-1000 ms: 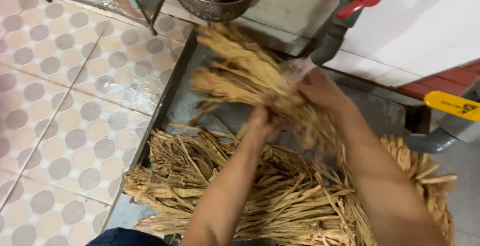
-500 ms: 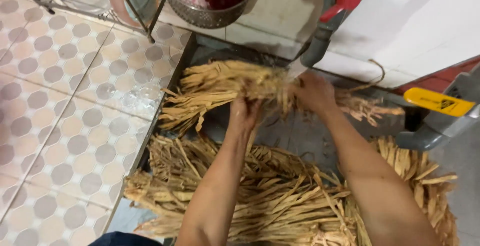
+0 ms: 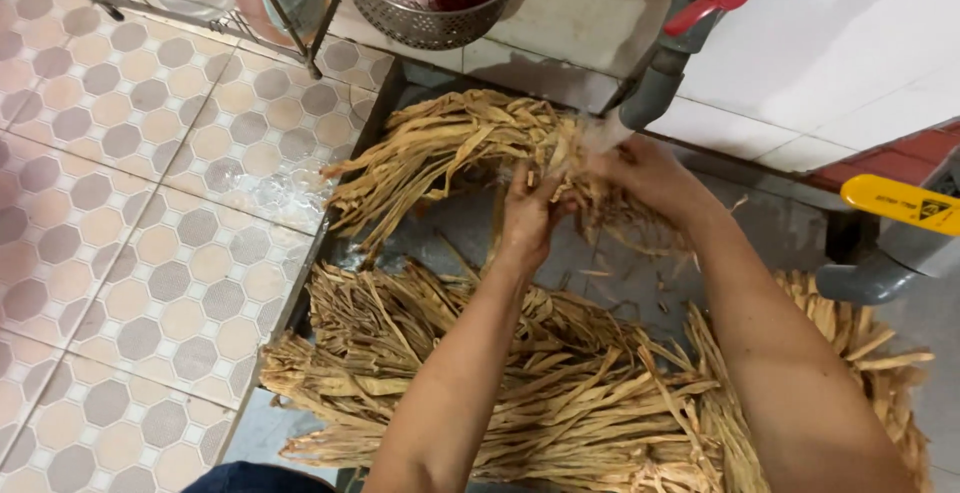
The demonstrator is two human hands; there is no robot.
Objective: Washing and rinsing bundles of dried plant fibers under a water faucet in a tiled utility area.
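Observation:
A bundle of long tan dried strips (image 3: 440, 153) is held under a grey water tap (image 3: 655, 88) with a red handle, water running onto it. My left hand (image 3: 528, 215) grips the bundle's middle from below. My right hand (image 3: 645, 175) clasps it just to the right, beneath the spout. The bundle's loose ends fan out to the left. A large heap of the same dried strips (image 3: 480, 383) lies in the metal tray (image 3: 335, 228) below my arms.
Wet patterned floor tiles (image 3: 130, 203) spread to the left. A metal mesh basket (image 3: 425, 18) and a wire rack (image 3: 250, 8) stand at the top. A grey pipe with a yellow lever (image 3: 890, 208) sits at right against white wall tiles.
Both hands have turned the bundle from upright to lying sideways under the tap, with its ends spread left. The camera has shifted a little.

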